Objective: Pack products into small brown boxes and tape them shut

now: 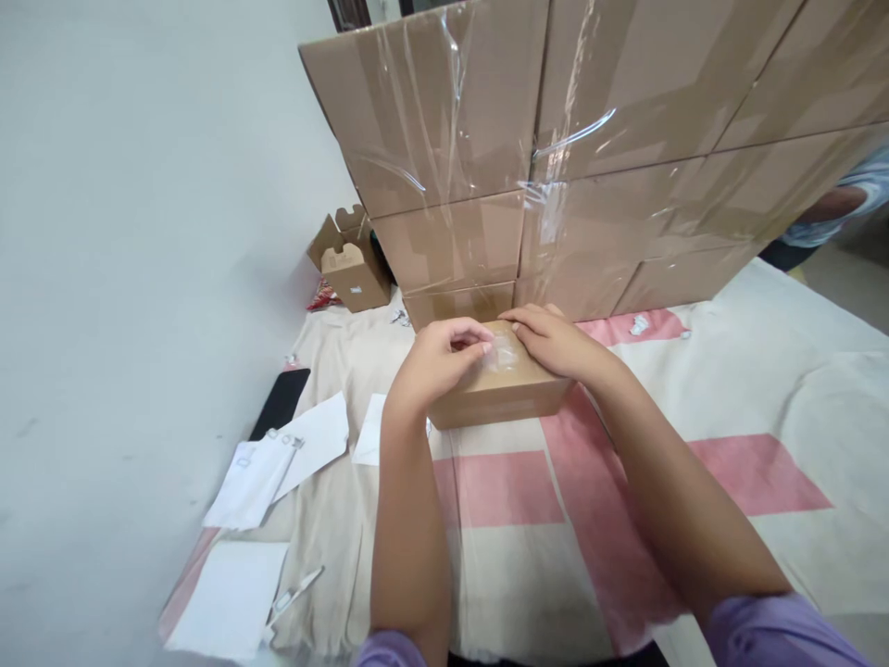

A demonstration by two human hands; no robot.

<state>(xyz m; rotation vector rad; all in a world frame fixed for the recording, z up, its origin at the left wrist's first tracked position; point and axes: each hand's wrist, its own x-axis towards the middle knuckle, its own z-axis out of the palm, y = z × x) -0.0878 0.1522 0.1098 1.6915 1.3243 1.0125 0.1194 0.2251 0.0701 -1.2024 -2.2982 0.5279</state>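
A small brown cardboard box (504, 400) rests on the cloth-covered surface in front of me. On its top lies a crumpled, shiny piece of clear plastic (506, 354); whether it is tape or a small bag, I cannot tell. At the box's left side, my left hand (444, 361) has thumb and fingertips pinched together at the edge of that plastic. My right hand (548, 341) lies over the box's right side, fingers stretched out flat and reaching toward its far edge.
Brown cartons under clear wrap (451, 120) stack up right behind the box. A white wall (139, 232) bounds the left. An open carton (356, 278), a black phone-like slab (280, 403), papers (229, 593) and a white cutter-like tool (295, 593) lie leftward. A person's arm (833, 204) shows at far right.
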